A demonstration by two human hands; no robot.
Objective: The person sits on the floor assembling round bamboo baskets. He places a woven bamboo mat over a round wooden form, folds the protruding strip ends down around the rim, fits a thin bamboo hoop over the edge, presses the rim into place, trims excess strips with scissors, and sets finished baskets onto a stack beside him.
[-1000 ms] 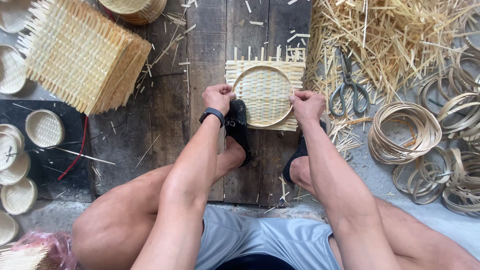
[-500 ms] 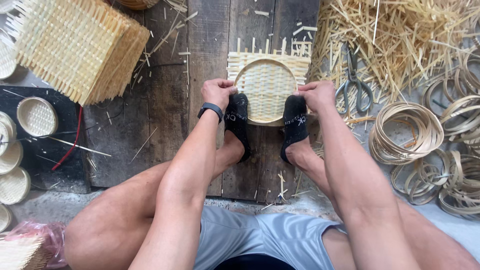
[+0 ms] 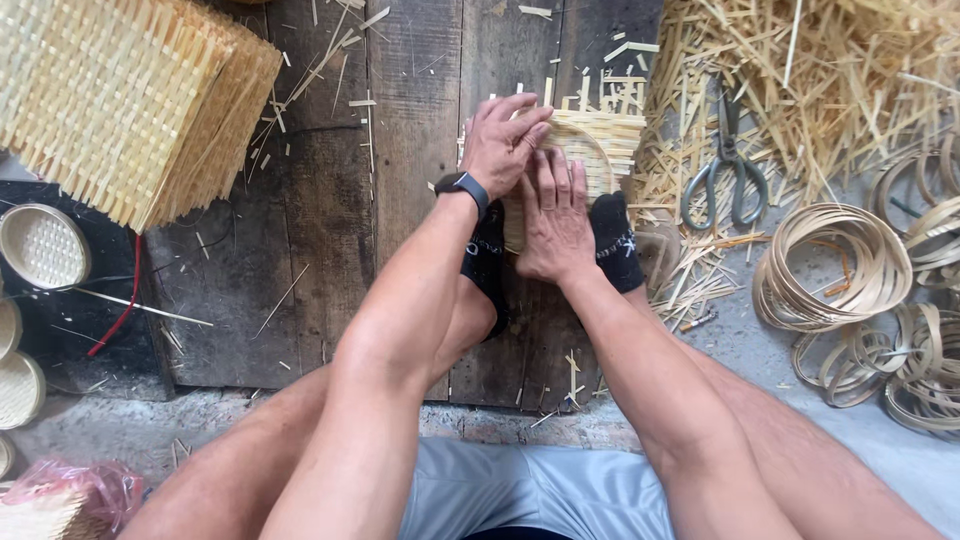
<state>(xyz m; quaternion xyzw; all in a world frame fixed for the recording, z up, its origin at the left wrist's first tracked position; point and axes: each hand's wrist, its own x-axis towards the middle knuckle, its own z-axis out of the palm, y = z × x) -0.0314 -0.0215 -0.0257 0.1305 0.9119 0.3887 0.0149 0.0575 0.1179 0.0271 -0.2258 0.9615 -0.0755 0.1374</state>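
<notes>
Now both hands have come in from the rim to the top of the woven piece. A moment ago they gripped the round hoop at its left and right edges, with the weave open to view between them; at this moment the left hand lies flat over the far left part of the woven bamboo mat, fingers spread and pressing down, holding nothing closed. The right hand lies just beside it on the near side, palm down, fingers straight and close together, also pressing rather than gripping. The hoop's rim shows only as a curved edge past the fingertips. The mat sits on the dark wooden planks, pinned between two black-socked feet. I judge the weave is being pushed down into the hoop. Scissors lie to the right, bamboo rings beyond them, well apart.
</notes>
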